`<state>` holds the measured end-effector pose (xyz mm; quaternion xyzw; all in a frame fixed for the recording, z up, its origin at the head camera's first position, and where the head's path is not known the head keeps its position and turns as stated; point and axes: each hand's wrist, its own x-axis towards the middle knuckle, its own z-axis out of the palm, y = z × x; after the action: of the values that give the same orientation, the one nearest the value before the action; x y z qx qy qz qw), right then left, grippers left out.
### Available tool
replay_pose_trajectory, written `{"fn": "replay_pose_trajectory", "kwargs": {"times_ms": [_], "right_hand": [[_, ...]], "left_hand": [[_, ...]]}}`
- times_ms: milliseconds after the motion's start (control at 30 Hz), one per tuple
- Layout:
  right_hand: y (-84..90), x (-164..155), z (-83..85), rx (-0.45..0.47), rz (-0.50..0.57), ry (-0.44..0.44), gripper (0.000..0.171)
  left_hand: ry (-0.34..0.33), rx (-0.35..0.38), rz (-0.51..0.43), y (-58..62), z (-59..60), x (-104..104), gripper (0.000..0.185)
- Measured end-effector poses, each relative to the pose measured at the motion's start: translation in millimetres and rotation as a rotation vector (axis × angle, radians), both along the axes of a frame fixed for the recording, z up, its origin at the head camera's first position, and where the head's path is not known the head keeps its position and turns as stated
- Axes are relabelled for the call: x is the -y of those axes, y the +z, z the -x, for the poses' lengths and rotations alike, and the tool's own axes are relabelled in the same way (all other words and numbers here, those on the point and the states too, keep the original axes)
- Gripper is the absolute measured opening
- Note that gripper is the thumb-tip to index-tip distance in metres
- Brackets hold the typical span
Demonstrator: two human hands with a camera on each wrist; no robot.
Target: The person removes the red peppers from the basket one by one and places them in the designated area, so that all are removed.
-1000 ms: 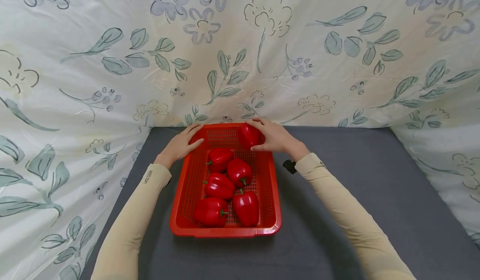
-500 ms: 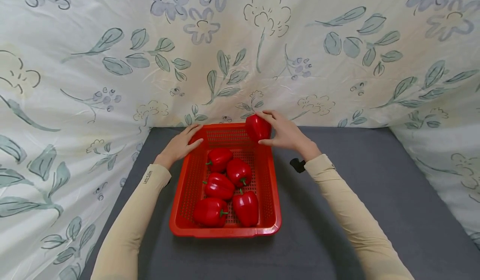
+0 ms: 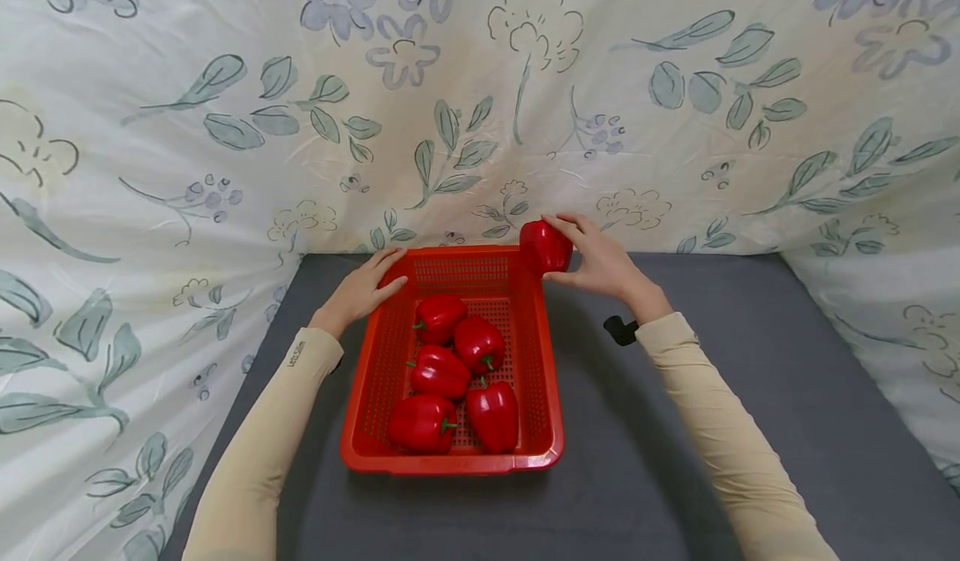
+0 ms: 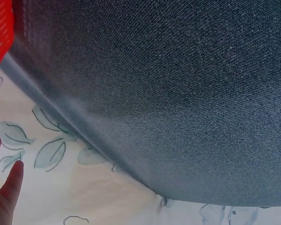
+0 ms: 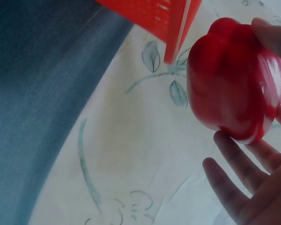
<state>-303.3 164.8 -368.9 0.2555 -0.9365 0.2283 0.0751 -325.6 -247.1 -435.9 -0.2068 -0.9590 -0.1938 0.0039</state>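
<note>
A red bell pepper (image 3: 544, 247) is pinched between the thumb and fingers of my right hand (image 3: 603, 265), over the far right corner of a red plastic basket (image 3: 552, 378). The right wrist view shows this glossy pepper (image 5: 234, 79) held up beside the basket's rim (image 5: 175, 33). Inside the basket lie several more red peppers (image 3: 438, 372) with green stems. My left hand (image 3: 358, 293) rests at the basket's far left corner, its fingers spread over the rim. In the left wrist view only a few fingertips (image 4: 14, 180) show at the edge.
A dark grey cloth (image 3: 720, 361) covers the table under the basket. Pale floral fabric (image 3: 465, 86) hangs behind and along both sides. A small black device (image 3: 620, 330) sits at my right wrist.
My right hand has lifted the pepper from inside the basket's far right part and carried it up and rightward to the rim corner. The left hand stays where it was.
</note>
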Motion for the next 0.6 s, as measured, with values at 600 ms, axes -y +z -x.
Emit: {"fn": "replay_pose_trajectory", "kwargs": {"times_ms": [600], "right_hand": [[-18.7, -37.1, -6.7, 0.018, 0.043, -0.06, 0.088]], "left_hand": [[0.01, 0.008, -0.001, 1.1, -0.7, -0.9, 0.06]]}}
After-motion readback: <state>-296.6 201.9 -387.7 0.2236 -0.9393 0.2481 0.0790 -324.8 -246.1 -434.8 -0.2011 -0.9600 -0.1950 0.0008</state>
